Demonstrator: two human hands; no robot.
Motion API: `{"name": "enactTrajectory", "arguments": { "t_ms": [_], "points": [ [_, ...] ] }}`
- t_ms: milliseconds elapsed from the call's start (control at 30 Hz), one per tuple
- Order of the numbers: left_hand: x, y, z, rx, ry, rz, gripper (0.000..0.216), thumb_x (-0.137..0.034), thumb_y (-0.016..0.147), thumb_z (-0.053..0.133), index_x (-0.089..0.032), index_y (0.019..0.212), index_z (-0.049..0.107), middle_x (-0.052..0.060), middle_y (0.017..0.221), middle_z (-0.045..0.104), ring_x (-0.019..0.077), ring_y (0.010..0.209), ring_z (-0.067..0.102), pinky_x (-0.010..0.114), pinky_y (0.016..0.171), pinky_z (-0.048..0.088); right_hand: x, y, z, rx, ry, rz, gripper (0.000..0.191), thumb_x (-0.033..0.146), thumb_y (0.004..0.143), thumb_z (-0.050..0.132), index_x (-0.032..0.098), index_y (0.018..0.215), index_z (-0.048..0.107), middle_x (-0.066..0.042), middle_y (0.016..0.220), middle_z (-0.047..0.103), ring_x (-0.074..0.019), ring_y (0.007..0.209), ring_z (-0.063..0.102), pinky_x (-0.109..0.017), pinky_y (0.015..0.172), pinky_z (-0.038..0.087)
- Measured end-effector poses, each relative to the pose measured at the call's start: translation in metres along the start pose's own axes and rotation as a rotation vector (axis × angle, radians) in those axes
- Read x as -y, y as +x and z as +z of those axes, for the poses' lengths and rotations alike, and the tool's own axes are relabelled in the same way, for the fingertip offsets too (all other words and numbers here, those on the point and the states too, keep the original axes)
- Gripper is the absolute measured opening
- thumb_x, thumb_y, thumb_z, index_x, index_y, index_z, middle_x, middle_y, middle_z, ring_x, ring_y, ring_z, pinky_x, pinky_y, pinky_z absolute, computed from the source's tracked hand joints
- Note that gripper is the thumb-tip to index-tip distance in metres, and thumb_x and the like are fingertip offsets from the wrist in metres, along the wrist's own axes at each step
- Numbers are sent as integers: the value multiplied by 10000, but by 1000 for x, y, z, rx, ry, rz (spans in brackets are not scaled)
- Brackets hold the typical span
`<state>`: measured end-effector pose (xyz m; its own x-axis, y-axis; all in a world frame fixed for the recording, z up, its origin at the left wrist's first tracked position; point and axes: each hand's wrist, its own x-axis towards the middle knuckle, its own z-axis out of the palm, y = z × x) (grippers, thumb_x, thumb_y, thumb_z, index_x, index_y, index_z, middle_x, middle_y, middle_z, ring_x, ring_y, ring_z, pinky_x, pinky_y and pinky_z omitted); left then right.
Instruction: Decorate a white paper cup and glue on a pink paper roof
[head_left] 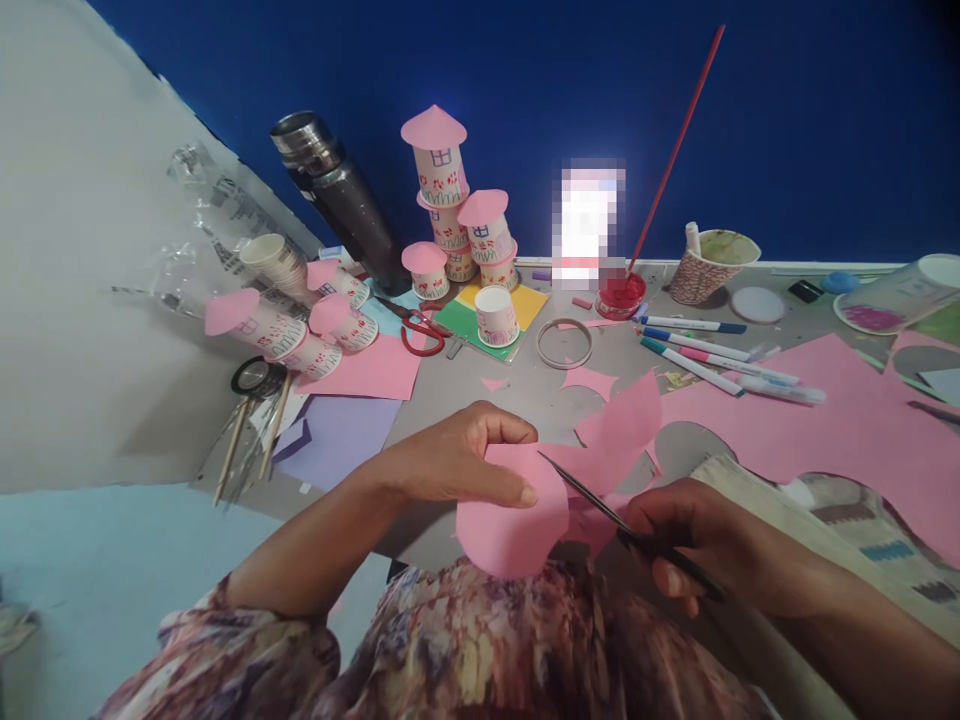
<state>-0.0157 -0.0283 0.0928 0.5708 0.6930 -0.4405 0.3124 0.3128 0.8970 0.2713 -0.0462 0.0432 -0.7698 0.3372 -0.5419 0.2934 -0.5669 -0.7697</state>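
From where I stand, the blue wall (570, 90) is the biggest thing here, rising behind the crowded grey table (435, 385). A large pink sheet (795, 410) with rounded cut-outs sprawls over the table's right side. At the back stands a cluster of decorated paper cups (442, 180), some stacked, with pink cone roofs; a black flask (345, 195) leans just left of them.

In front, close to the person's body, the left hand (457, 455) has its thumb pressed on top of a rounded piece of pink paper (514, 540), fingers curled in at the far edge, pinching it. The right hand (697, 540) is closed around dark scissors (592, 497), whose tip touches that paper near its upper right edge; how far the blades are parted I can't tell.

Smaller still, red-handled scissors (412, 318) lie beyond the left hand, capped markers (694, 325) are strewn at the right, and a tape ring (564, 365) sits between, near a pink scrap (589, 382).
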Motion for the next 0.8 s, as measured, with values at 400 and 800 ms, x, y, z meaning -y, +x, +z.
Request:
{"name": "enactTrajectory", "arguments": {
  "t_ms": [400,800],
  "points": [
    [-1,3,-4,53,47,-1,411,-432,726,807,-190,613,494,-47,634,392,105,607,336,258,544,247,2,-2,1,-5,41,-15,359,443,724,830,183,646,596,64,547,500,-61,471,418,-218,487,334],
    [-3,10,-7,209,30,-38,342,-390,709,812,-180,618,558,-28,610,486,108,571,395,241,497,288,-7,0,-1,18,18,-27,391,478,755,835,174,652,612,41,541,544,-75,494,456,-217,493,325]
  ]
}}
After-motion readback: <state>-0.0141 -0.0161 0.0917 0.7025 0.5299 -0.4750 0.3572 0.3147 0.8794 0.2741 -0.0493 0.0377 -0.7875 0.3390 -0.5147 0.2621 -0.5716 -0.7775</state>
